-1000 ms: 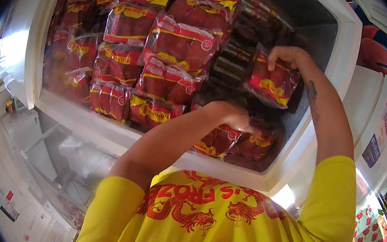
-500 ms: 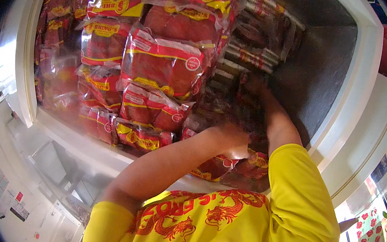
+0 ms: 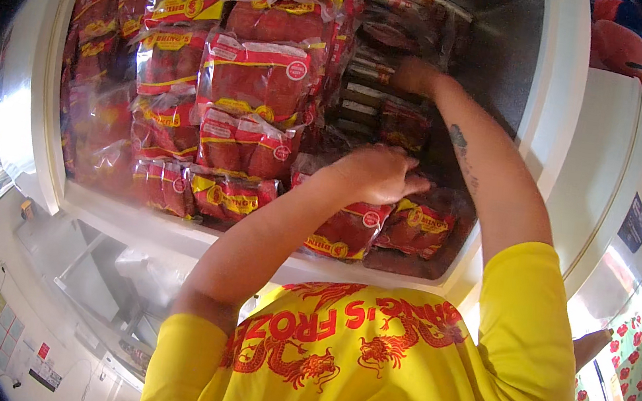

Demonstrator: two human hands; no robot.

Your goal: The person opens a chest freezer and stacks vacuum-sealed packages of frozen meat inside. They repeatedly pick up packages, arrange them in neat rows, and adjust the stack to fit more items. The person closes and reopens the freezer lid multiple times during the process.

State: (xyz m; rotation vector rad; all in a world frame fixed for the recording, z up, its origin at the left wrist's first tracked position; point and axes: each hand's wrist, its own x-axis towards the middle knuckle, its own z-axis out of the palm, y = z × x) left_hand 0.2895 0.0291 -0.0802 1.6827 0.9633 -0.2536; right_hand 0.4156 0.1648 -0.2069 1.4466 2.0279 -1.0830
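The left hand [image 3: 376, 174] rests loosely curled on the red packs [image 3: 349, 232] at the freezer's [image 3: 545, 108] near wall; the right hand [image 3: 415, 74] reaches deep among the dark packs [image 3: 404, 124] (grip hidden). Better to seat each pack flat, label up, before letting go.

I see a frozen-food shop. In front of me stands a white chest freezer [image 3: 564, 110] packed tight with stacked red plastic packs [image 3: 255, 80] of meat, all of one kind with yellow labels. A second white freezer [image 3: 610, 196] stands just beside it on the right, bearing stickers, and the yellow shirt [image 3: 365, 366] carries a printed red dragon design like a staff uniform.
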